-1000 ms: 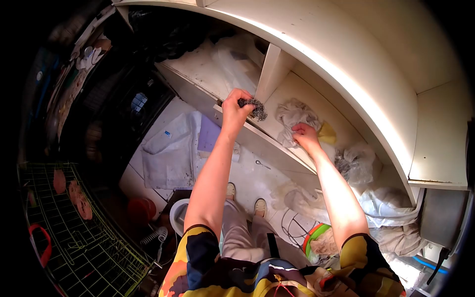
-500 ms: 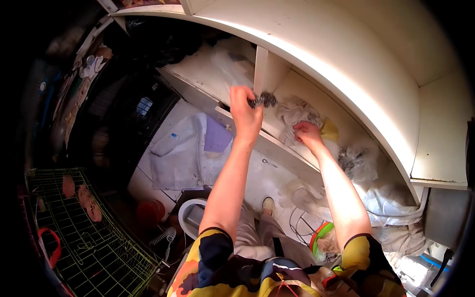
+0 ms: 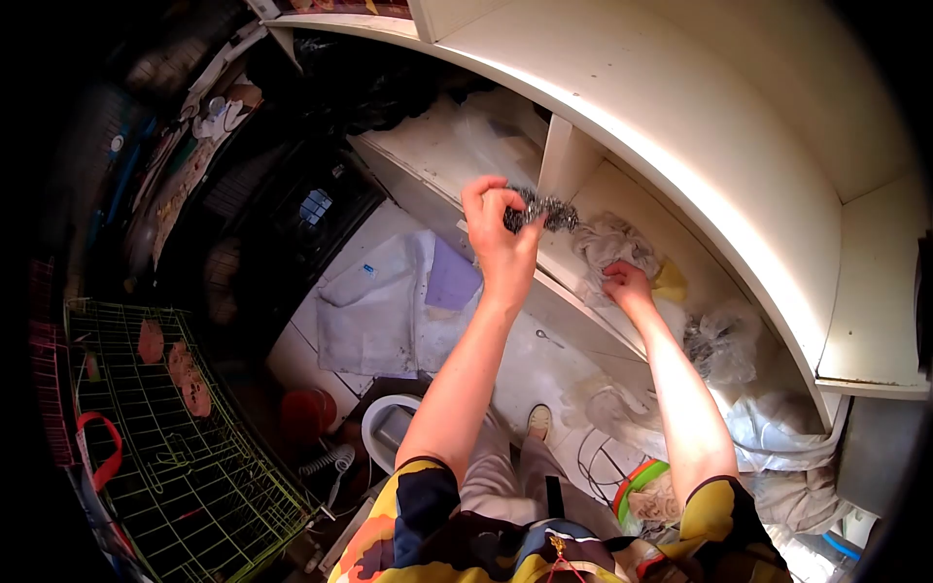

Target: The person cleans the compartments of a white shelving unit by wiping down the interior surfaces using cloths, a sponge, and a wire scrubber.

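Two or so clumps of grey steel wool scourer (image 3: 554, 213) are held in the fingers of my left hand (image 3: 501, 243), raised in front of the shelf divider. My right hand (image 3: 628, 288) is lower and to the right, its fingers closed on a crumpled whitish bundle (image 3: 610, 239) lying in the low shelf compartment. Whether that bundle is cloth or plastic, I cannot tell. Just beside the right hand lies a yellow item (image 3: 671, 280), partly hidden.
The white shelf unit (image 3: 573, 160) curves overhead and to the right. Clear plastic bags (image 3: 724, 342) sit at the compartment's right. A green wire cage (image 3: 185, 457) stands lower left, near a red bucket (image 3: 307, 415). A spoon (image 3: 549, 338) and flat sheets (image 3: 369, 316) lie on the floor.
The view has shifted, so the surroundings appear further right and lower. My left hand has drawn slightly left relative to the divider, with more of the scourer showing. The right hand stays at the bundle.
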The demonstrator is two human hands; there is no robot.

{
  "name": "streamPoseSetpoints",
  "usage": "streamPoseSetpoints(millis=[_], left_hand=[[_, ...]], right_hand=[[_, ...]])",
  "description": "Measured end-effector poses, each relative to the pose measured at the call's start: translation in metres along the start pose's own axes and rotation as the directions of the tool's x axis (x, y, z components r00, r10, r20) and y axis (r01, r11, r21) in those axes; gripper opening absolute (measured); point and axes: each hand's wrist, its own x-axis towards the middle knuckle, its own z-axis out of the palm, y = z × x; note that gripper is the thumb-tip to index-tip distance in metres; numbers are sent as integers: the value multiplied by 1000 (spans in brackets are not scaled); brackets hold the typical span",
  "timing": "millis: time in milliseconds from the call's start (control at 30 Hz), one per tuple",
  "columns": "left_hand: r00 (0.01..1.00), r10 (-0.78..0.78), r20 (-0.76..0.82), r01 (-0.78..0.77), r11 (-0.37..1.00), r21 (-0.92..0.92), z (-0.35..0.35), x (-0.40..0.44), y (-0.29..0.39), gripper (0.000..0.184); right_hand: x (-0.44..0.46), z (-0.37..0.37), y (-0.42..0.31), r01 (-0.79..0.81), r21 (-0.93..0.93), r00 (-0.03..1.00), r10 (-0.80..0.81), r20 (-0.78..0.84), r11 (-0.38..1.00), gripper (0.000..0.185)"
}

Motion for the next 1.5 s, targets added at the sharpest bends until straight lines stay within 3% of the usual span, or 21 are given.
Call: streamPoseSetpoints(millis=[33,100,133,167,233,267,333,367,533,633,700,800,867,900,967,1000,1100,1167,1300,1367,1500], left_hand=[[997,-73,9,73,997,22,-10,-13,-3,33],[987,-162,19,160,986,54,-31,-48,-20,33],[969,-245,21,242,967,83,-43,-68,-23,33],[952,-304,39,298,948,114,-55,-91,-27,32],[896,-437,75,422,892,162,-77,-129,-31,30],[885,-460,78,439,878,191,-86,-144,-31,31],[857,-503,110,474,854,215,-100,-169,-31,31],[842,-533,86,500,830,248,-104,-175,-32,31],[828,-549,116,518,828,215,-118,-173,-29,30],[830,-541,133,506,832,228,-127,-162,-30,30],[841,-525,132,486,839,242,-135,-160,-36,30],[825,-549,137,516,829,215,-142,-161,-44,29],[811,-565,154,535,822,197,-146,-160,-43,29],[808,-570,150,538,818,204,-148,-159,-43,29],[788,-594,163,561,802,206,-153,-158,-42,28],[795,-584,164,556,809,188,-155,-159,-44,28],[781,-601,168,571,797,195,-159,-158,-46,28],[772,-612,171,585,790,184,-158,-155,-44,28],[776,-615,136,599,788,144,-157,-146,-39,28],[789,-605,104,588,793,159,-161,-138,-36,27],[814,-579,57,564,809,164,-179,-129,-37,26]], right_hand=[[-5,3,-1,7,-2,1000,-7,9,1000,19],[-25,4,-30,90,-371,949,-193,-251,924,20],[-24,0,-35,-62,-429,970,-46,-237,901,33],[-26,1,-41,-65,-426,972,-39,-230,902,33],[-32,7,-49,98,-789,831,-486,-270,607,52],[-35,13,-53,67,-785,838,-463,-290,615,52],[-32,17,-63,-19,-841,964,-212,-159,541,65],[-29,13,-60,-60,-838,962,-192,-193,542,65],[10,-16,-30,157,-750,957,-287,-45,643,50],[33,-37,-56,130,-587,936,-293,-193,799,41],[63,-41,-59,122,-542,871,-351,-343,832,41],[101,-47,-72,94,-475,943,-231,-239,875,56],[104,-27,-89,-113,-647,988,16,-155,754,66],[104,-17,-84,-112,-646,989,21,-147,755,66],[96,5,-78,-61,-809,968,-164,-192,585,63],[95,6,-82,-82,-845,974,-138,-181,528,58],[73,19,-81,60,-814,980,-189,-62,577,55],[46,43,-81,50,-803,979,-188,-78,594,48],[-29,111,-86,191,-673,970,-244,16,715,41],[-55,136,-94,281,-463,951,-181,250,840,44],[-101,161,-108,324,-266,931,-256,262,908,45]])
